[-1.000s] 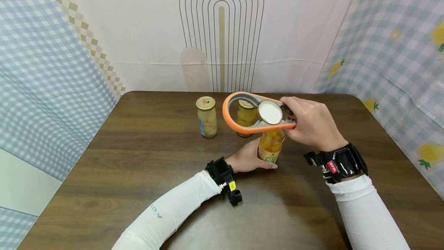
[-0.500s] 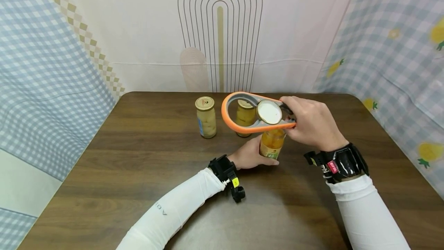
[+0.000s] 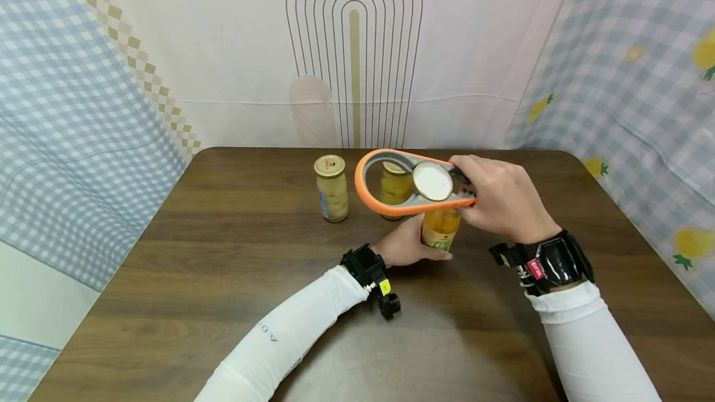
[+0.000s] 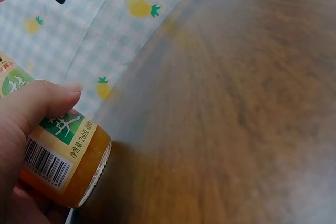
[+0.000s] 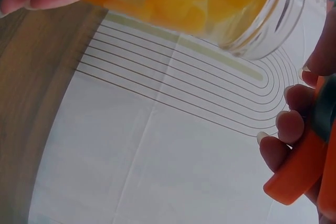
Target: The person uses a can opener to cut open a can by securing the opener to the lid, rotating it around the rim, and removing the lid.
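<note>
My left hand (image 3: pixel 406 245) grips a glass jar (image 3: pixel 441 228) of orange-yellow fruit, its thumb across the label in the left wrist view. The jar's glass rim is bare of a lid in the right wrist view. Over it, my right hand (image 3: pixel 499 197) holds the handles of an orange-and-grey jar opener (image 3: pixel 410 208). Between the opener's arms sits a round lid (image 3: pixel 432 181), white inner face up with a gold edge. In the right wrist view, fingers curl round the orange handle (image 5: pixel 302 174).
Two gold-lidded jars stand towards the back of the wooden table (image 3: pixel 234 253): a pale green jar (image 3: pixel 332 194) and a yellowish jar (image 3: pixel 394 185), partly hidden behind the opener. A patterned cloth (image 3: pixel 246 48) hangs at the table's back edge, with checked cloth (image 3: pixel 631 110) on the right.
My left hand and the jar have moved slightly up and to the right, further under the opener. The opener with the lid has drifted slightly left; my right hand has barely moved.
</note>
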`<state>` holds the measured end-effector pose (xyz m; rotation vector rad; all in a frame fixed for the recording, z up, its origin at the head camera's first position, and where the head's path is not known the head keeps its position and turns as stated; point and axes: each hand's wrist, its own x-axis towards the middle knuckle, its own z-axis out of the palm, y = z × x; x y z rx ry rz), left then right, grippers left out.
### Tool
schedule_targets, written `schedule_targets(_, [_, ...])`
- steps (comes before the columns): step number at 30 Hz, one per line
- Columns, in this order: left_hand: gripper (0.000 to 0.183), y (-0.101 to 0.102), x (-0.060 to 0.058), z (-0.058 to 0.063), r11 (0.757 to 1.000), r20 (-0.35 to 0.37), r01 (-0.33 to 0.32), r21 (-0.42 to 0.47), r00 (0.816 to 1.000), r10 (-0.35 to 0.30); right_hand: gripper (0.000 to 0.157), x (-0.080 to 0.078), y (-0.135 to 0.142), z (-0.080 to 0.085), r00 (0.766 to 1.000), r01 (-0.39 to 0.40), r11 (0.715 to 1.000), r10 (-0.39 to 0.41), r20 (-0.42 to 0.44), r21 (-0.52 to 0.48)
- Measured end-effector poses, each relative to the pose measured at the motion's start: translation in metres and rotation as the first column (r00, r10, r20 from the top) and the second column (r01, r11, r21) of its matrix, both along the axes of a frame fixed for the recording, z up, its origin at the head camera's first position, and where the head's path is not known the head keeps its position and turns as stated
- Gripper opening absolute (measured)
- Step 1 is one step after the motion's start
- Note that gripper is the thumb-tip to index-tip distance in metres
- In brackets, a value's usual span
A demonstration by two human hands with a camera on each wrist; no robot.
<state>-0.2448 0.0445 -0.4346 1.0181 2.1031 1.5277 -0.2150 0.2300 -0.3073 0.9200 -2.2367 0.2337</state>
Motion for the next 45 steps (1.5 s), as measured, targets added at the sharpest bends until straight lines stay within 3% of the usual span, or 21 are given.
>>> schedule_targets(8, [0.075,0.004,-0.003,0.001,1.000,0.005,-0.008,0.013,1.000,0.008,0.052,0.000,-0.001,-0.001,1.000,0.002,1.000,-0.002,0.002,0.010])
schedule_targets(18, [0.080,0.007,-0.006,0.002,0.999,-0.018,-0.003,0.042,1.000,0.004,0.052,0.001,-0.001,-0.001,1.000,0.011,1.000,-0.011,0.008,0.011])
schedule_targets(33, [0.077,0.012,-0.012,0.002,0.997,0.016,-0.028,0.065,0.999,0.027,0.052,0.001,-0.001,0.001,1.000,0.025,0.999,-0.025,0.015,0.026])
schedule_targets(45, [0.078,0.016,-0.019,-0.001,0.996,-0.017,-0.033,0.086,0.999,0.034,0.051,0.001,-0.001,0.001,1.000,0.018,0.999,-0.018,0.007,0.028])
